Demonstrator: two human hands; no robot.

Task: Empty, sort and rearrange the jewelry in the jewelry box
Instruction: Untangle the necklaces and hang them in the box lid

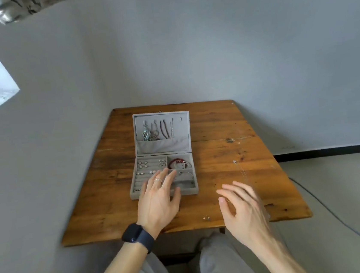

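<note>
Grey velvet jewelry box (189, 191) sits lid-up at mid-desk (230, 130), mostly full; necklaces (158, 129) hang on the lid hooks, studs and rings (146, 167) fill the ring rolls, a red bracelet (175, 162) lies in the back right compartment.

Left hand (159, 197) is spread flat over the box's front half, fingers (171, 176) straight, holding nothing; contact with the lining cannot be told.

Right hand (243, 205) hovers right of the box, fingers (228, 192) loosely bent, empty.

Already out: a thin chain (240, 170) right of the box; an earring pair (206, 217) nearer the person than the box.

Judgement: pieces are light, small, snag-prone; pinch studs by the head, lift chains at the clasp.
</note>
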